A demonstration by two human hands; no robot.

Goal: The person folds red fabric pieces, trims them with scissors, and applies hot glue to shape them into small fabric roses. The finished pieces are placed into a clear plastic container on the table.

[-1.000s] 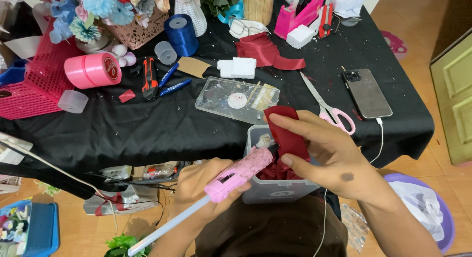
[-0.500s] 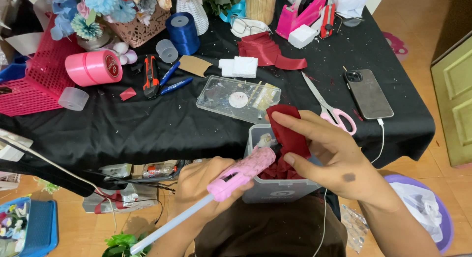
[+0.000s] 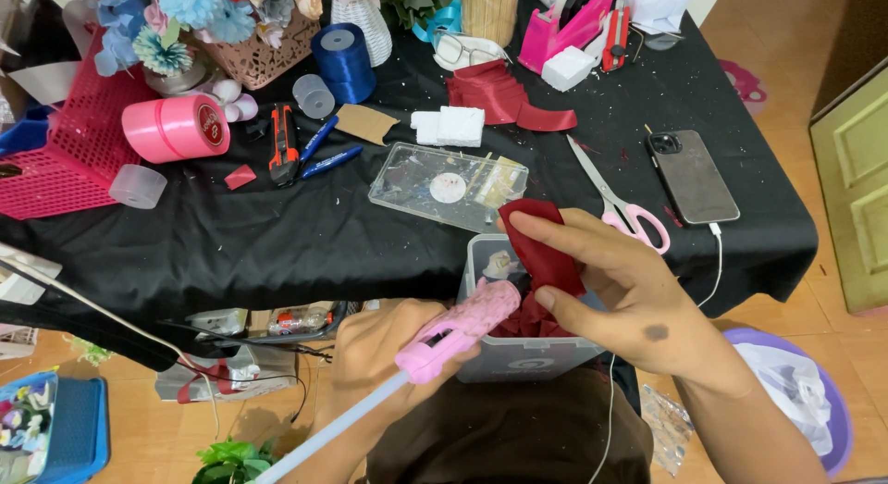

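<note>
Gripped in the closed left hand (image 3: 388, 350): pink glue gun (image 3: 458, 328), nozzle aimed at dark red ribbon piece (image 3: 538, 248). Pinched between right hand (image 3: 629, 294) thumb and fingers: that ribbon, over a clear plastic tub (image 3: 518, 354) holding more red ribbon. Beyond, on black table (image 3: 277, 243): flat clear tray (image 3: 449, 185) with small bits.

Glue gun (image 3: 458, 328) tip buried in red ribbon (image 3: 541, 257); clear box (image 3: 518, 354) contents mostly hidden; basket (image 3: 69, 160) cropped at nine o'clock.

Single head view, looking steeply down, close over hands (image 3: 518, 327), facing black counter (image 3: 277, 243) ahead; floor at edges.
</note>
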